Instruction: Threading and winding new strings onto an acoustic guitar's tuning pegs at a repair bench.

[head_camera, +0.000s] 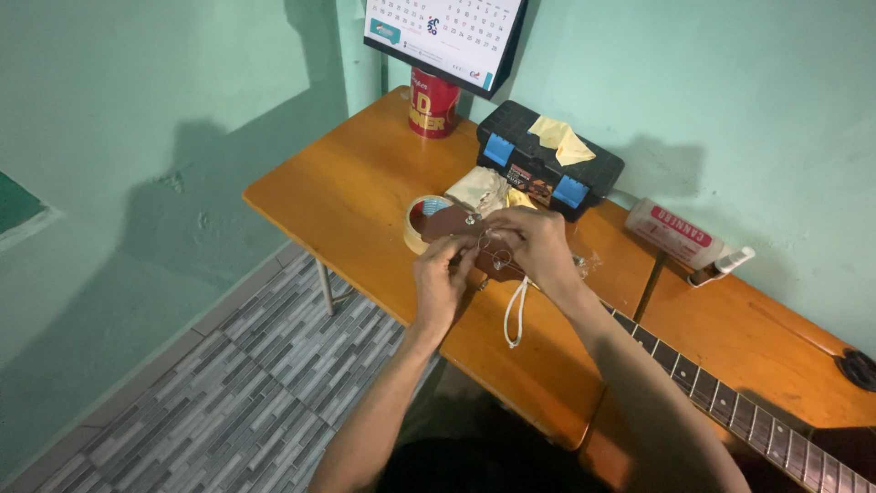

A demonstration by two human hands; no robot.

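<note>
1. Left hand (444, 274) and right hand (534, 239) meet over the middle of the orange table (356, 196), fingertips almost touching.
2. Both pinch a thin coiled wire (493, 248), probably a guitar string; the loop sits between the two sets of fingertips, right hand slightly nearer the coil. Fingers curled tight on it, neither hand slack.
3. Wire is too fine to trace fully; its run looks roughly left-right between the hands, exact ends cannot be told.
4. Brown leather piece (452, 222) with a metal stud lies directly under and behind the hands, long axis slanting from upper left to lower right, partly hidden by the right hand.
5. Tape roll (422, 222) touches the leather's far-left end, just beyond the left hand.
6. White cord (516, 315) hangs off the table edge below the right wrist.
7. Guitar neck (730, 402) runs from the lower right up toward the right forearm.
8. Behind: black toolbox (547, 160) with a yellow cloth (561, 139) on top, red can (433, 103), white tube (675, 233) lying by the wall, calendar (447, 36) above.
</note>
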